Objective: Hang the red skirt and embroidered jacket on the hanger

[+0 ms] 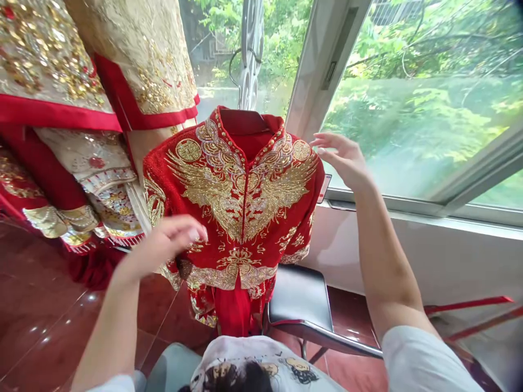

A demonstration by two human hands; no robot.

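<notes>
A red embroidered jacket [261,218] with gold wing-shaped motifs and a stand collar hangs upright in front of me on a dark hanger [245,121]. Below its hem, a red skirt [232,310] hangs down. My right hand [343,158] is at the jacket's shoulder on the right, fingers stretched and apart; whether the fingertips touch the cloth I cannot tell. My left hand [175,237] hovers before the sleeve on the left, slightly blurred, its fingers loosely extended with nothing visible in them.
More embroidered garments [151,65] hang at the left. A black chair [302,299] stands close behind the jacket's lower right. Windows [408,109] with a sill fill the back right, where a phone-like flat object [342,205] lies. Red bars [469,304] stick out at right.
</notes>
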